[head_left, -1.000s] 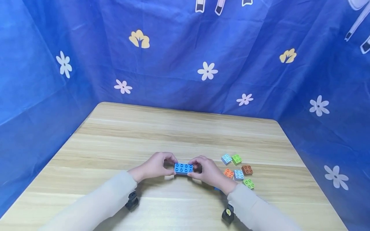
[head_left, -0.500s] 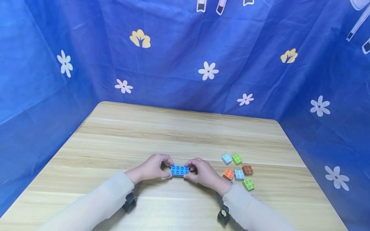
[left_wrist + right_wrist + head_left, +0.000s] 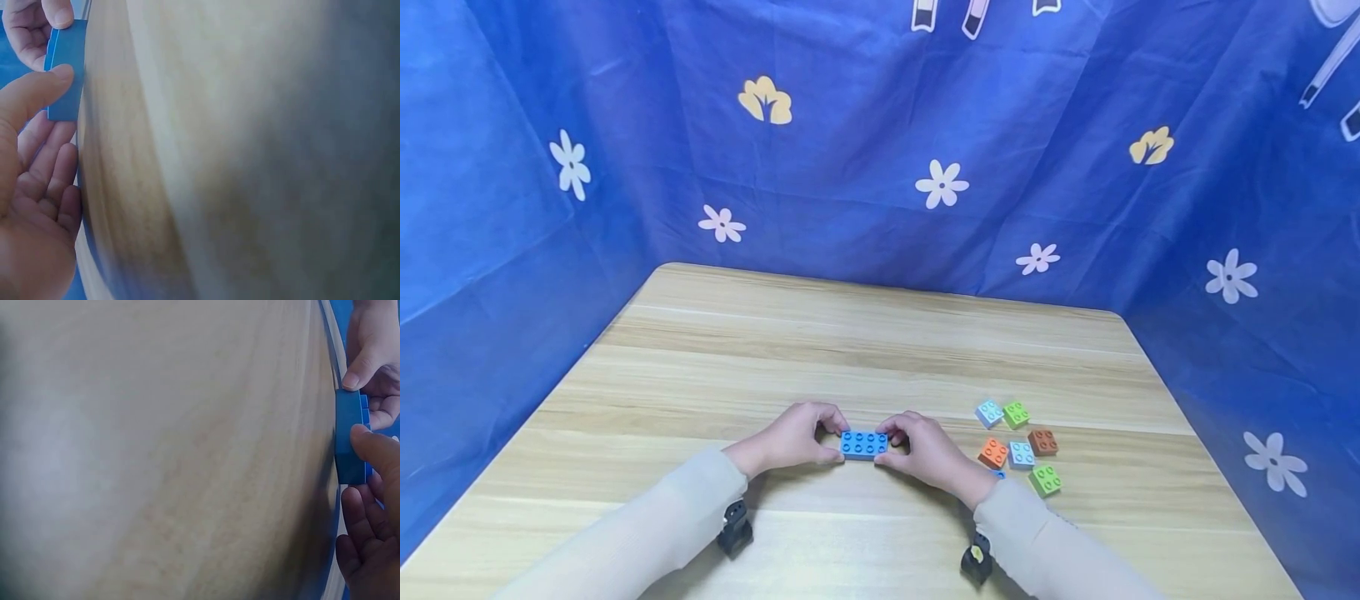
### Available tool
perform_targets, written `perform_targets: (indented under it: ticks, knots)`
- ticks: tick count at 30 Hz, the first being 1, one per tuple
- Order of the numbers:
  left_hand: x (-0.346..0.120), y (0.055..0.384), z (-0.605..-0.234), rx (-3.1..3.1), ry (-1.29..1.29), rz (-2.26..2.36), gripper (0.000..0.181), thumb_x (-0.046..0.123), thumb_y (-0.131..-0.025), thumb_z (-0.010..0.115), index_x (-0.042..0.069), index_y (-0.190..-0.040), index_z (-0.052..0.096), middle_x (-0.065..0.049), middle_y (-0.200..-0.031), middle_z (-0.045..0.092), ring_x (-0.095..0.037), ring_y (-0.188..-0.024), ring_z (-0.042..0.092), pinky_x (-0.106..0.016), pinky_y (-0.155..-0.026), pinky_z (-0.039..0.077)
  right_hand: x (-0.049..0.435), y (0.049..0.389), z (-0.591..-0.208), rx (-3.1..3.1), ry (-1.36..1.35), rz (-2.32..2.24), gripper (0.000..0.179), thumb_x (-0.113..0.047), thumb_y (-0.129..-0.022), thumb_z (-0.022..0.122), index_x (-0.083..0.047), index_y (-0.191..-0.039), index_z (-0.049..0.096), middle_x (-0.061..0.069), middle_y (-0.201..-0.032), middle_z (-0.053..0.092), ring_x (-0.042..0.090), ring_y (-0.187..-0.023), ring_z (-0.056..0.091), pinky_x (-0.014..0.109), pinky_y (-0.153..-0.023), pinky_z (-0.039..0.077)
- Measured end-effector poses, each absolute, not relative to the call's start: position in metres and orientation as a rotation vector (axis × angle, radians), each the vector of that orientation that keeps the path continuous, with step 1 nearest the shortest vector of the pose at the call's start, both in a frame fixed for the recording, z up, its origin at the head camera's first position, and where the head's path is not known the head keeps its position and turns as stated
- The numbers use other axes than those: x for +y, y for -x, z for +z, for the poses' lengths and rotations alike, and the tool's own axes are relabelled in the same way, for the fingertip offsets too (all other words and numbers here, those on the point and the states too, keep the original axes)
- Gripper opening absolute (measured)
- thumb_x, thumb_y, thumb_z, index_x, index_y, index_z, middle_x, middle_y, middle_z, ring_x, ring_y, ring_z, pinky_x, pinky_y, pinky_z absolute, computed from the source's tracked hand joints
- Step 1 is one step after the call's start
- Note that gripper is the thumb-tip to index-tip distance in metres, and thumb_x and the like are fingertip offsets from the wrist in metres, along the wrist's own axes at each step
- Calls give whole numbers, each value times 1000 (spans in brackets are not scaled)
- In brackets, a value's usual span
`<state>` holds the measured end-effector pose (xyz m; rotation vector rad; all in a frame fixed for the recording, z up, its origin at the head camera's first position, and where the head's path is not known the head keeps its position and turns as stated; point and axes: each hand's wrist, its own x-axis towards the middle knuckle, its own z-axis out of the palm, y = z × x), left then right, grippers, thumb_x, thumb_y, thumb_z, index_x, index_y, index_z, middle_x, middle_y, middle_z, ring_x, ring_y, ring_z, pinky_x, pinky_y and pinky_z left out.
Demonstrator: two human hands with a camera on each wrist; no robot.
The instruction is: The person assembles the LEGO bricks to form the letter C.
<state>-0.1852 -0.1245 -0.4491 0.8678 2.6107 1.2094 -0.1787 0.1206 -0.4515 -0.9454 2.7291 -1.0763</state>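
Note:
A blue two-by-four toy building brick (image 3: 863, 445) lies studs up between both hands, its long side facing the person. My left hand (image 3: 797, 436) pinches its left end, thumb on the near side and fingers at the far side. My right hand (image 3: 927, 455) pinches the other end in the same way. In the left wrist view, the left thumb presses the smooth side of the brick (image 3: 65, 103). The right wrist view shows both thumbs on that same side of the brick (image 3: 349, 456), its studs pointing away.
Right of the right hand lie small two-by-two bricks: two light blue (image 3: 1021, 454), two lime green (image 3: 1045, 480), one orange (image 3: 992, 453) and one brown (image 3: 1042, 442). Another blue brick (image 3: 998, 474) is mostly hidden by the right forearm. Blue cloth (image 3: 850, 208) hangs around the wooden table (image 3: 880, 342).
Both hands have shifted slightly left and nearer the person with the blue brick between them, mostly in the first half second. The loose bricks stay put, more of them showing beside the right forearm.

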Motion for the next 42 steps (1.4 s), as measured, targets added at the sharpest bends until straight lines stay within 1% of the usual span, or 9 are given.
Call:
perform_targets:
  ticks: [13,18,23,27,35,42]
  knots:
    - [-128,186,-454,2615,-876,1239,34,18,-69,84,11,-98,67,10,-90,63,-15,-86,58,-35,-82,48,120,179,-455,2733,918,-1081,36,-22,-78,80,-7,-107,65,-5,-93,59,11,-83,58,21,-76,49]
    - [-128,188,-455,2615,-880,1239,35,18,-69,85,11,-98,68,10,-91,64,-14,-86,58,-35,-82,48,122,180,-452,2712,896,-1093,41,-25,-78,80,-7,-112,64,-4,-98,60,10,-86,59,21,-78,49]
    - [-128,188,-454,2621,-883,1223,35,20,-69,85,12,-98,68,11,-90,64,-14,-86,58,-35,-83,47,128,182,-444,2697,831,-1095,45,-29,-80,77,-9,-117,62,-4,-102,61,8,-88,57,24,-81,49]
    - [-128,188,-453,2624,-883,1225,35,19,-68,85,11,-98,68,10,-90,64,-14,-86,58,-34,-82,47,136,186,-437,2721,827,-1071,44,-33,-83,74,-12,-119,61,-2,-104,62,9,-90,57,28,-81,49]
    - [-128,187,-452,2613,-875,1244,34,17,-68,85,10,-97,68,9,-91,65,-15,-86,58,-34,-82,47,157,194,-424,2794,812,-1050,44,-27,-83,75,-12,-121,60,5,-108,63,13,-94,58,33,-83,50]
    - [-127,186,-451,2611,-872,1237,35,17,-68,84,10,-98,68,9,-92,65,-16,-86,58,-35,-83,48,181,200,-417,2834,734,-1091,45,-27,-82,76,-11,-122,60,7,-110,63,14,-94,58,38,-83,50]
